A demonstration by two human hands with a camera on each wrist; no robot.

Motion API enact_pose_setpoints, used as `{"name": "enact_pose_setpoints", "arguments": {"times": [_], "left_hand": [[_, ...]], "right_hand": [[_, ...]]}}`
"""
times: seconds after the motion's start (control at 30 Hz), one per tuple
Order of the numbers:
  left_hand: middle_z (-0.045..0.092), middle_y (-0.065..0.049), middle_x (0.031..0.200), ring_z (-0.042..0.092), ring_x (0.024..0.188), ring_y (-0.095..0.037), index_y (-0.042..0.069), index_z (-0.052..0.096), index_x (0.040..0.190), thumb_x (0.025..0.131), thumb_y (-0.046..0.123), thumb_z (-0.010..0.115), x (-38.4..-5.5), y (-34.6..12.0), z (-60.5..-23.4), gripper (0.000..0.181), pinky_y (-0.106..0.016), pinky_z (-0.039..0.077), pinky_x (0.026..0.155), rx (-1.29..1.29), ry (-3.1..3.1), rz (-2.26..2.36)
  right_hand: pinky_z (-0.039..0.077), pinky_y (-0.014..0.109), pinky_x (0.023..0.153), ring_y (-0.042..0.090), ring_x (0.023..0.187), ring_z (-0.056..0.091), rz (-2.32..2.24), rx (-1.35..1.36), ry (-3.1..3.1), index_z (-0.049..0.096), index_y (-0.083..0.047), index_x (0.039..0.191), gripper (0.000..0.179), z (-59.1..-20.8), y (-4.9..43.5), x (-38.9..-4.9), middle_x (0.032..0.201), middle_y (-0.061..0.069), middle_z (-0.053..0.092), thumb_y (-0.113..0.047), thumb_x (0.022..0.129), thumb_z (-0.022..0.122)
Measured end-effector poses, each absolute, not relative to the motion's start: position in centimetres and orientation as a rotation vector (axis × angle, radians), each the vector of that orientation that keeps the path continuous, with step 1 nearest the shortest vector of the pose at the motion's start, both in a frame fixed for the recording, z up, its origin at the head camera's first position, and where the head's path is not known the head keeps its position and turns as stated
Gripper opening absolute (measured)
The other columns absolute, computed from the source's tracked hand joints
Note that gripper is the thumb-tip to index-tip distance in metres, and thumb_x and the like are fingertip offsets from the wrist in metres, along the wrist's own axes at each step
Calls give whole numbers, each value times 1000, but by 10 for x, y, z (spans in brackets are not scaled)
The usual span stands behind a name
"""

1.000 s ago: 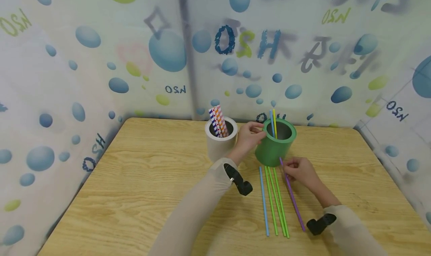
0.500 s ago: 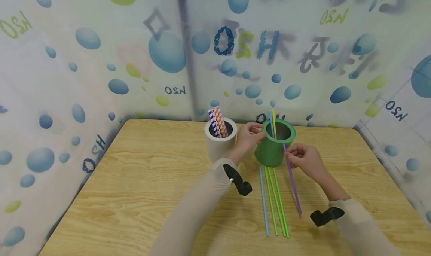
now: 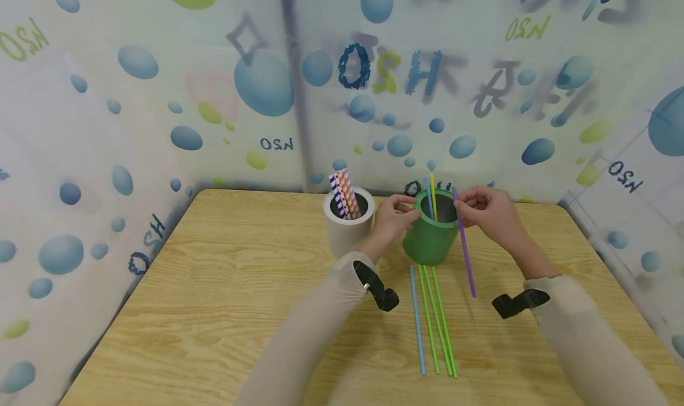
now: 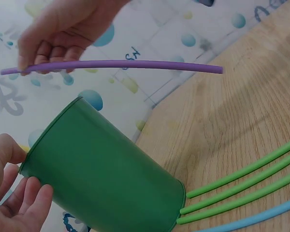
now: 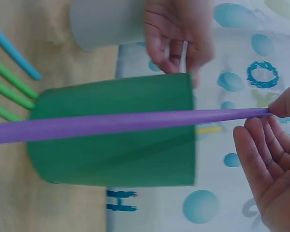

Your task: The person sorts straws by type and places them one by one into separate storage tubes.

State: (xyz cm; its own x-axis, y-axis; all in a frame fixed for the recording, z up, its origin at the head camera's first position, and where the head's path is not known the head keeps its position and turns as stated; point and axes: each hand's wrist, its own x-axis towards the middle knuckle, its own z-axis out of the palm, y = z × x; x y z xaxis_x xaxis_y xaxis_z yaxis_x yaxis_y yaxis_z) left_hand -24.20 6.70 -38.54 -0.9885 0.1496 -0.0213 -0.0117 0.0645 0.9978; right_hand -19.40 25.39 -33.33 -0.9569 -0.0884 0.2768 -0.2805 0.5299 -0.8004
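My right hand [image 3: 491,215] pinches a purple straw [image 3: 466,257] near its upper end, between thumb and fingertips. The straw slants down outside the green can [image 3: 430,243], apart from it in the left wrist view [image 4: 135,64]. With thumb and fingers at the rim, my left hand [image 3: 394,216] holds the can's left side. A blue straw [image 3: 429,195] and a yellow straw [image 3: 434,198] stand inside the can. On the table in front lie three green straws [image 3: 441,323] and one blue straw [image 3: 417,320], side by side.
Left of the green can, close to my left hand, stands a white can [image 3: 344,237] holding several patterned straws [image 3: 345,197]. The wooden table [image 3: 240,287] meets a printed fabric backdrop [image 3: 214,162] at its back edge.
My right hand has risen with the purple straw, from the table in front of the can to rim height at its right. The left hand stays on the can.
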Motion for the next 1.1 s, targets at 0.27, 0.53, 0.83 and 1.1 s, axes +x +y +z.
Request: {"name": "enact_pose_setpoints", "arguments": {"times": [0.27,0.53,0.83,1.1], "left_hand": [[57,-4,80,59,61,-18,5,65,102,77,2,66,-242,65,-385,25,-25,54,56,166,2190,2068],[56,-4,79,56,60,-15,4,65,103,77,1,66,-242,65,-384,25,-24,54,56,179,2176,2070],[57,-3,79,58,62,-17,5,66,102,77,2,67,-243,66,-386,25,-24,53,56,169,2199,2058],[56,-3,78,56,60,-15,4,65,102,78,1,66,-243,66,-387,25,-24,53,55,180,2203,2062]], "right_hand": [[53,21,52,9,52,60,1353,310,-2491,62,8,91,20,-299,252,-220,66,-2,62,-11,86,62],[53,18,55,8,53,60,1400,284,-2406,62,4,90,18,-268,248,-238,66,-5,61,-13,85,62],[51,15,56,7,53,59,1464,279,-2299,62,2,89,15,-245,239,-254,65,-5,61,-12,85,61],[50,13,57,6,55,58,1362,251,-2361,60,0,92,18,-258,239,-264,68,-6,59,-17,86,61]]}}
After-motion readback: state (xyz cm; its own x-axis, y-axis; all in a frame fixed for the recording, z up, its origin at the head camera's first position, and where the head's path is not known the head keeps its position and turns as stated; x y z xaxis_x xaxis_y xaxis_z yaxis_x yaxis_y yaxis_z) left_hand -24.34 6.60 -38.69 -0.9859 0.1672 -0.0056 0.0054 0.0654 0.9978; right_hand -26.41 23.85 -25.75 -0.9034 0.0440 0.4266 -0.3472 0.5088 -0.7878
